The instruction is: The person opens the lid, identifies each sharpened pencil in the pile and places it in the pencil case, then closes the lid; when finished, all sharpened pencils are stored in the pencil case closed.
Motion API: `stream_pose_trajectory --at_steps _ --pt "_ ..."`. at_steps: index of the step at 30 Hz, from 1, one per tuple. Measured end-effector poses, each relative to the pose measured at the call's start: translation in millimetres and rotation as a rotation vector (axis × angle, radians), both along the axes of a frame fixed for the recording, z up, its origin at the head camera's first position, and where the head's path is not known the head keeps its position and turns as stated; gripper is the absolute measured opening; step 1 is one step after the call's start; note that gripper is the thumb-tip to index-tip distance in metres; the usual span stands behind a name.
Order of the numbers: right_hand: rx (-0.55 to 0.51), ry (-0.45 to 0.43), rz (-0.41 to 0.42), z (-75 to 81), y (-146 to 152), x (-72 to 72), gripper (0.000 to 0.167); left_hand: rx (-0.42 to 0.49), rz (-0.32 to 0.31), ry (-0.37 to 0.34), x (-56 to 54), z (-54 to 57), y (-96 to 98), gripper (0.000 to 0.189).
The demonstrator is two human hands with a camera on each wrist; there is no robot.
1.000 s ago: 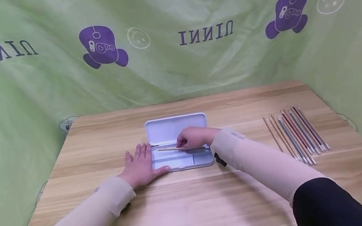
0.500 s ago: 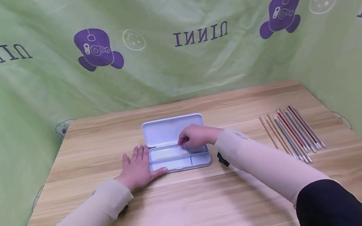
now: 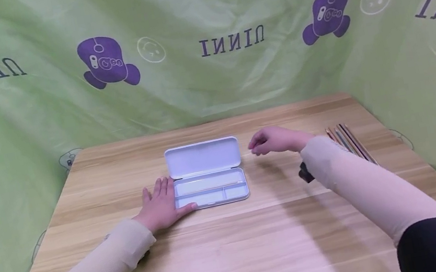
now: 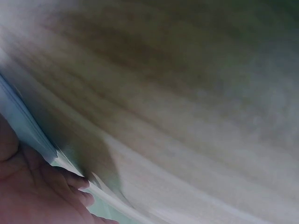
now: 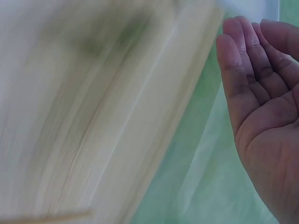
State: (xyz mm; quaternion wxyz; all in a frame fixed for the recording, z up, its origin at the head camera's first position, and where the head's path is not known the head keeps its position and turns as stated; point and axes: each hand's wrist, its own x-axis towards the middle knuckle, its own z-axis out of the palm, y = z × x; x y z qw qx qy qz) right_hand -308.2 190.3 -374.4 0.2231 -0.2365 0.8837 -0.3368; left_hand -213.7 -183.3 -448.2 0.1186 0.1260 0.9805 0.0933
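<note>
A pale blue pencil case [image 3: 212,204] lies on the table with its lid [image 3: 203,158] raised. Inside, a thin pencil [image 3: 210,188] runs along the divider of the long back compartment. My left hand [image 3: 162,209] rests flat at the case's left side, fingers spread and thumb along the front edge. Right of the lid, above the table, is my right hand [image 3: 274,139]. Its fingers are loosely bent with nothing between them, as the right wrist view shows of the palm [image 5: 275,126]. In the left wrist view, the case's edge [image 4: 28,121] lies beside my left hand.
Several pencils [image 3: 352,144] lie side by side at the table's right, partly hidden by my right sleeve [image 3: 367,187]. The wooden table [image 3: 229,250] stands before a green printed cloth [image 3: 184,93] that hangs behind it and at both sides.
My right hand has let go of the pencil, which now lies in the case, and has moved right, out of the case. The left hand stays at the case's left side.
</note>
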Motion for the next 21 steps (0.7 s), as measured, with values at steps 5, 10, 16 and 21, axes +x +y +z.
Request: stream_pose_trajectory --at_steps 5,10,16,21 --pt "-0.090 -0.049 -0.112 6.7 41.9 0.7 0.041 -0.011 0.001 0.013 0.9 2.2 -1.0 0.121" --pt "-0.220 -0.066 -0.224 4.5 79.9 2.0 0.047 -0.005 0.000 0.025 1.3 1.2 -1.0 0.122" --pt "-0.279 -0.053 -0.336 -3.3 118.7 3.0 0.051 -0.003 -0.005 0.023 3.4 1.1 0.2 0.123" --pt "-0.266 -0.036 -0.408 -5.8 150.0 10.2 0.054 -0.009 -0.008 0.023 4.2 4.0 2.0 0.120"
